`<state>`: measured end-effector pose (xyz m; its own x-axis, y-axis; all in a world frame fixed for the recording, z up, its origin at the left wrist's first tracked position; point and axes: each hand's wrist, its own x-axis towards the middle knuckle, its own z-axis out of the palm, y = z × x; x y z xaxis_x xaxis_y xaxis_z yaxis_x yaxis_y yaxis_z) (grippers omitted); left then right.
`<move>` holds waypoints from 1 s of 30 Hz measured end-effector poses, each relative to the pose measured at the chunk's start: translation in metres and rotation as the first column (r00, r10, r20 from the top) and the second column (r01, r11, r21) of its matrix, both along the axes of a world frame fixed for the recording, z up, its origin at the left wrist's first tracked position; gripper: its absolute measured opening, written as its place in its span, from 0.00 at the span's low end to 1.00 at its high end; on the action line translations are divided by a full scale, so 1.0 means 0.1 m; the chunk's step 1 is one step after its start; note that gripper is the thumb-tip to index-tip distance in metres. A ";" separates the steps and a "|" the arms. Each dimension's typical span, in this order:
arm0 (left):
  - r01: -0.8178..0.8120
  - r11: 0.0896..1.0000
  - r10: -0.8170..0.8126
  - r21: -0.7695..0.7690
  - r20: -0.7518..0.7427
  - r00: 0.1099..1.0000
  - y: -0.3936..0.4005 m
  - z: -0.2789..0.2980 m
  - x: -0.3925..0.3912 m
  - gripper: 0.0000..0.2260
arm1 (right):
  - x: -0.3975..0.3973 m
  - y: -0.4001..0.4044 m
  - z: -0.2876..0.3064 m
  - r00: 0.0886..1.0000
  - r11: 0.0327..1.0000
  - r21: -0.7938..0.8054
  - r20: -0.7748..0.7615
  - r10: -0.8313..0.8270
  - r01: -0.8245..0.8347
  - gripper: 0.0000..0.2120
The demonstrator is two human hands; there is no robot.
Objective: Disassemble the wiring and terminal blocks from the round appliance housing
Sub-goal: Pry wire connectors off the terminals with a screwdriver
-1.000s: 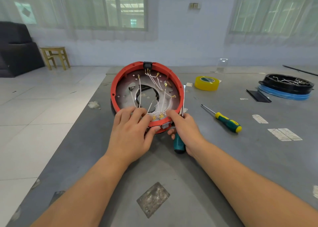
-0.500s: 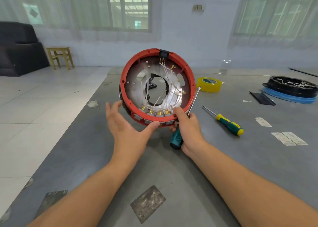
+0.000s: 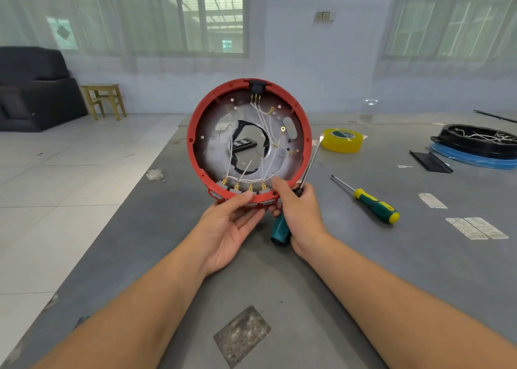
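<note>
The round red plastic housing stands tilted on its edge above the grey tabletop, its open inside facing the person. White wires with brass ring lugs run across its metal plate down to a row of grey terminal blocks at the lower rim. The left hand cradles that rim from below, thumb on top beside the blocks. The right hand pinches the rim just right of the blocks while gripping a teal-handled screwdriver, whose shaft angles up along the housing. Right of the hands lie a green-and-yellow screwdriver, a yellow tape roll and, farther off, a black round housing.
</note>
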<state>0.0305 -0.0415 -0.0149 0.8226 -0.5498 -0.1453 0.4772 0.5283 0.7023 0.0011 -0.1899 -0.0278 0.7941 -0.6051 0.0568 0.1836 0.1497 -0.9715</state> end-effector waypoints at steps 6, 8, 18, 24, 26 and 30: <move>-0.036 0.998 0.036 -0.045 -0.014 0.999 0.01 -0.04 0.03 0.24 | 0.00 -0.01 -0.01 0.998 0.998 0.002 0.006 0.069 -0.069 0.27; -0.029 0.999 0.029 -0.040 -0.002 1.000 0.02 -0.06 0.03 0.23 | -0.01 -0.01 0.01 0.995 0.995 0.023 0.018 0.093 -0.094 0.28; -0.081 0.994 0.084 0.070 -0.046 0.995 -0.04 -0.05 0.04 0.15 | 0.01 0.00 -0.04 0.994 0.991 -0.092 -0.037 0.098 -0.101 0.29; -0.077 0.996 0.079 0.044 -0.047 0.996 -0.03 -0.05 0.05 0.15 | 0.00 0.01 -0.01 0.990 0.987 -0.083 -0.051 0.133 -0.137 0.28; -0.119 0.993 0.120 0.014 -0.053 0.991 -0.03 -0.06 0.07 0.15 | -0.02 0.01 0.02 0.984 0.984 -0.050 -0.052 0.168 -0.171 0.24; -0.212 0.977 0.210 -0.029 -0.048 0.976 0.02 -0.06 0.18 0.18 | -0.07 -0.07 0.10 0.968 0.953 0.201 -0.064 0.244 -0.227 0.11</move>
<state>0.0482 -0.0394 -0.0207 0.9136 -0.3696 -0.1692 0.3831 0.6433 0.6629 -0.0059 -0.1968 -0.0175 0.9119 -0.3935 -0.1167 0.0372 0.3624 -0.9313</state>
